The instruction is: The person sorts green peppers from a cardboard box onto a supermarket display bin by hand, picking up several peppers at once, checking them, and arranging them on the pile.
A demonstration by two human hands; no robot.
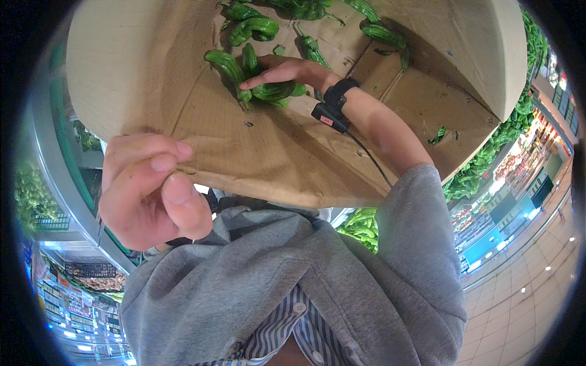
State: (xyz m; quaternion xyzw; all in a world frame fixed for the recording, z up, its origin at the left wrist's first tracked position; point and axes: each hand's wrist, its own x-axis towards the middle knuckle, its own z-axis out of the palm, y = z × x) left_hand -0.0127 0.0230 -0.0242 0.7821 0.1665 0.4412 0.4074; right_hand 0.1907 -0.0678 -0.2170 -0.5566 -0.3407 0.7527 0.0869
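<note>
A brown cardboard box (274,155) lies tilted before me, with several glossy green peppers (254,29) inside it. My left hand (151,192) is close to the camera at the left. Its curled fingers and thumb pinch the box's near rim, and the corner behind it is hidden. Reaching in from the right, my right hand (288,73) is around a small bunch of peppers. Its thumb presses a long curved pepper (224,64), while another pepper (273,91) sits under the palm. The other fingers are mostly hidden. A black strap with a cabled device (334,103) circles the right wrist.
Light green peppers (361,226) show below the box. More green produce (476,169) lines its right side. At the left are a metal-edged display (46,151) and a black crate (91,270). Beyond the right-hand displays lies a tiled floor (517,297).
</note>
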